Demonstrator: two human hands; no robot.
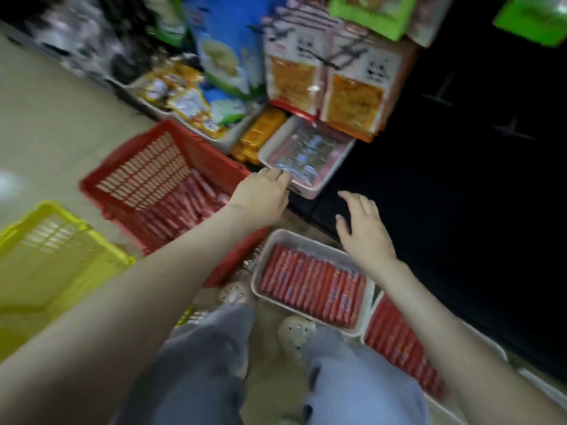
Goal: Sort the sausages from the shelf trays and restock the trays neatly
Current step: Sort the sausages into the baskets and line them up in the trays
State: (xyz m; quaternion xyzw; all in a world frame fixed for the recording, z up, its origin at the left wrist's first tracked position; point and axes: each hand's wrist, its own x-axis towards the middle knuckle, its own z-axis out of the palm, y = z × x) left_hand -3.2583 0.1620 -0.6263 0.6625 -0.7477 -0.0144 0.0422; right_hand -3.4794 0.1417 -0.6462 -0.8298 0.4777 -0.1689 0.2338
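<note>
The left hand [264,196] is reaching to the near rim of the shelf tray [319,187], grip lost in blur, probably to slide it out, while the right hand [365,228] is hovering spread and empty above the floor tray [294,239] of neatly rowed sausages [313,289].

The red basket [144,170] and yellow basket [61,256] are slotted, moulded plastic. The white trays [306,242] look like smooth plastic with a faint sheen. The sausages [313,286] wear glossy red film. The snack bags [294,78] are shiny plastic. The trousers [199,363] are soft grey cloth, and the floor [61,102] is matt.

Basket [171,167] left of shelf tray [333,171]; floor tray [310,240] below.
</note>
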